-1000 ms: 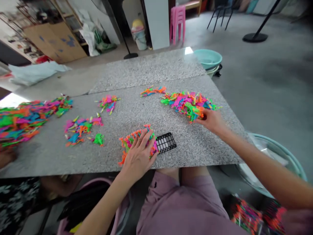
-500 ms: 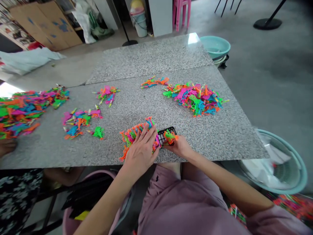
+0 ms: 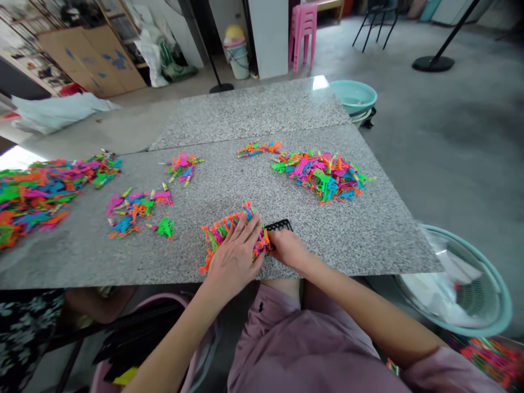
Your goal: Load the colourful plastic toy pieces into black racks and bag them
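Observation:
In the head view, a black plastic grid tray [image 3: 282, 224] lies near the table's front edge. Tightly packed rows of small bright plastic toys [image 3: 216, 232] fill its left part; their exact kind is too small to tell. Over these rows rests my left hand [image 3: 234, 248], its fingers stretched out flat and holding nothing. My right hand [image 3: 290, 249] is at the right end of the rows, fingers curled, pressing small orange and green toys against the last row. Its fingertips are partly hidden, and its knuckles cover part of the tray's bare cells.
A heap of loose toys [image 3: 321, 174] lies at the back right, smaller clusters [image 3: 139, 207] at the left. A larger pile [image 3: 36, 191] sits at the far left, near another person's arm [image 3: 96, 303]. Basins [image 3: 462, 284] and a pink tub [image 3: 192, 333] stand below the table edge.
My right hand has moved left with the small toys, from over the tray's bare cells to against the packed rows. My left hand stays flat on the rows. The camera has tilted up slightly.

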Action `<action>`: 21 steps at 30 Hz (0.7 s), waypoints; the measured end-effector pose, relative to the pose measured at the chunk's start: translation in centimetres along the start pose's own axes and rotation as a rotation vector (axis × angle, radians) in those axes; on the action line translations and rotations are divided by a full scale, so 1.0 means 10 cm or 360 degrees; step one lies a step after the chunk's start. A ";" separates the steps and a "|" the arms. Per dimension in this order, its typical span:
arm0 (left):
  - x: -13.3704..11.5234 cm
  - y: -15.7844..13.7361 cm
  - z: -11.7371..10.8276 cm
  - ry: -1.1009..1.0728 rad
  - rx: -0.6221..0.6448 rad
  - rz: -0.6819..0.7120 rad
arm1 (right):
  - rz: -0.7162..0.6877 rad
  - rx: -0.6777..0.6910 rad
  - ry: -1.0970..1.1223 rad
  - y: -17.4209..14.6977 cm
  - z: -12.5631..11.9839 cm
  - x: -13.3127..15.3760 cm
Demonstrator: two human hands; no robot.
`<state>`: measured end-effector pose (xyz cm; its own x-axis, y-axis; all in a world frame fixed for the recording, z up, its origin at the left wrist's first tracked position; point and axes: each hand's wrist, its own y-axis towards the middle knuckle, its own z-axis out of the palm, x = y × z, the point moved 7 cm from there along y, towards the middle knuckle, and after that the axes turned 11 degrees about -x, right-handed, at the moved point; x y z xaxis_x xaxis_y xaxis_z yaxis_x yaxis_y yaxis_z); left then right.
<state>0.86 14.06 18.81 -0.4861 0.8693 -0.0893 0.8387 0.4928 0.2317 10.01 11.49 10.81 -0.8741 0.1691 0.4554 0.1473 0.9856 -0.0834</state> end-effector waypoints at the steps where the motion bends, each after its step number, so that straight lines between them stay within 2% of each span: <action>1: 0.00 0.00 -0.01 0.0006 -0.0008 0.0025 | -0.0002 -0.0014 0.0023 -0.01 0.00 0.01; 4: 0.04 -0.02 -0.01 0.0019 -0.0027 0.0068 | -0.0119 -0.0070 0.0205 -0.05 -0.06 -0.06; 6: 0.09 -0.03 0.01 0.0020 -0.0008 0.0096 | -0.0163 -0.0230 0.0286 -0.05 -0.24 -0.33; 8: 0.11 -0.02 0.02 0.0021 0.0034 0.0125 | 0.0016 -0.0545 0.0149 -0.05 -0.53 -0.77; 10: 0.08 0.00 0.00 0.0060 0.0058 0.0156 | 0.0308 -0.0810 -0.0175 -0.09 -0.76 -1.17; 12: 0.02 0.04 -0.04 0.0149 0.0010 0.0155 | 0.0369 -0.0804 -0.0344 -0.12 -0.78 -1.32; 16: -0.09 0.12 -0.11 0.0312 -0.0184 0.0094 | 0.0107 -0.0670 -0.0362 -0.12 -0.71 -1.20; 19: -0.13 0.12 -0.07 0.0294 -0.0219 0.0134 | 0.0200 -0.0819 -0.0476 0.05 -1.06 -1.40; 21: -0.11 0.12 -0.04 0.0260 -0.0216 0.0155 | 0.0135 -0.0828 -0.0555 0.30 -1.32 -1.57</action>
<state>2.34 13.65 19.57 -0.4471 0.8894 0.0949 0.8482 0.3879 0.3608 30.30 11.85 15.05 -0.9361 0.3213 0.1430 0.3517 0.8576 0.3752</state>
